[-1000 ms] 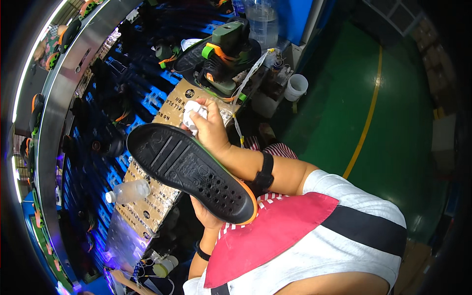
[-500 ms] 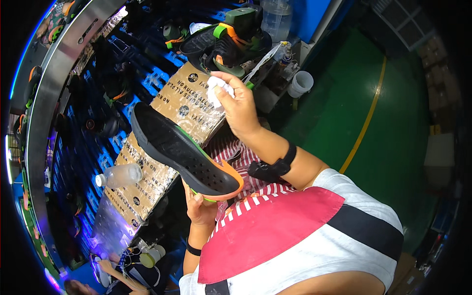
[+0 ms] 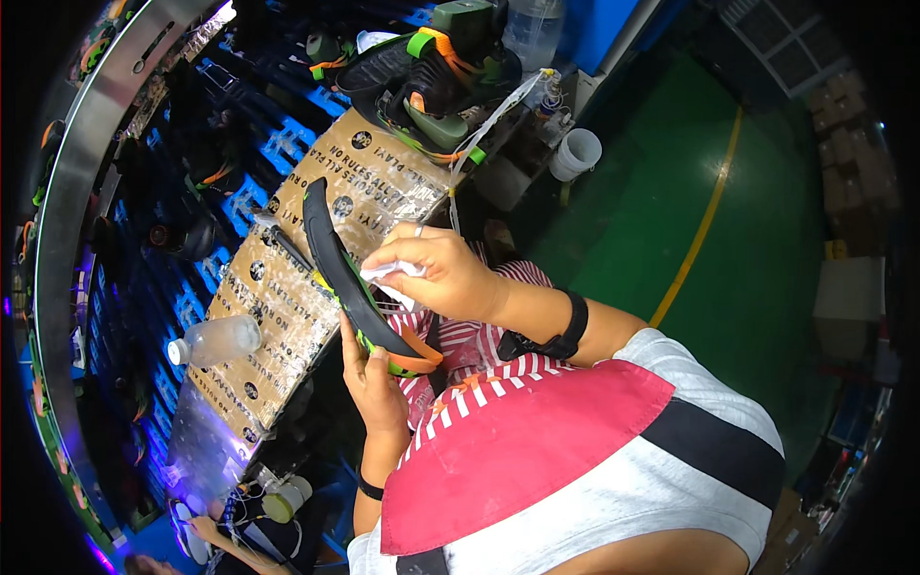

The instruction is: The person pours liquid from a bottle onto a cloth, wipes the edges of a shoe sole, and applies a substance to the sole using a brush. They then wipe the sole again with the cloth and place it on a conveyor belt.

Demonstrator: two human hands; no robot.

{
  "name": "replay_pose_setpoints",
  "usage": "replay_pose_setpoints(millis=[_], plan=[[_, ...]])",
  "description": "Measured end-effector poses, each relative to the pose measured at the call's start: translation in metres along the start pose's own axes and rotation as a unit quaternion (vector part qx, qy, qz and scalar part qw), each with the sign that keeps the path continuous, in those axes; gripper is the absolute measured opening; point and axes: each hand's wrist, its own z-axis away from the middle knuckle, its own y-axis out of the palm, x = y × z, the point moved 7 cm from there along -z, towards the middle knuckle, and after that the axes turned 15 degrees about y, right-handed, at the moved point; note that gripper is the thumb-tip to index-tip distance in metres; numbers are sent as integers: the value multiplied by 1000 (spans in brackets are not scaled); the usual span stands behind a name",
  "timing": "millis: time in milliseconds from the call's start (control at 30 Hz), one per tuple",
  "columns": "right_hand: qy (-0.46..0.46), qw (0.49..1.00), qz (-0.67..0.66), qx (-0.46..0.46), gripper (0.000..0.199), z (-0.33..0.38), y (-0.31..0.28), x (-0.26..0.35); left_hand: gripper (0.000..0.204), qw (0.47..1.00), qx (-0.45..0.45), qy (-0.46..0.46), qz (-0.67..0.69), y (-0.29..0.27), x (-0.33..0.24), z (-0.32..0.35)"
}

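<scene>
Left hand [image 3: 372, 379] has its grip closed around the lower end of the shoe [image 3: 350, 278], fingers wrapped under the orange-edged heel, holding it on edge above the lap, just beside the table [image 3: 278, 307]. Right hand [image 3: 446, 278] pinches a small white cloth [image 3: 388, 276] tight between fingertips and presses it against the shoe's inner side. A clear plastic bottle [image 3: 216, 340] lies on the table nearby.

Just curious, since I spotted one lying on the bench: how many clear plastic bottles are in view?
2: one clear plastic bottle lies on its side on the cardboard-covered bench; another stands at the top, beside the piled shoes. Others may be hidden.
</scene>
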Motion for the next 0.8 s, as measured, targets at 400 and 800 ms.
replay_pose_setpoints(millis=[400, 800], plan=[[43, 997, 55, 17, 21, -7, 12, -9, 67, 980, -62, -111, 154, -4, 27, -4], [-17, 987, 118, 104, 15, -6, 36, -16, 68, 991, -22, -108, 72, -11, 25, -12]])
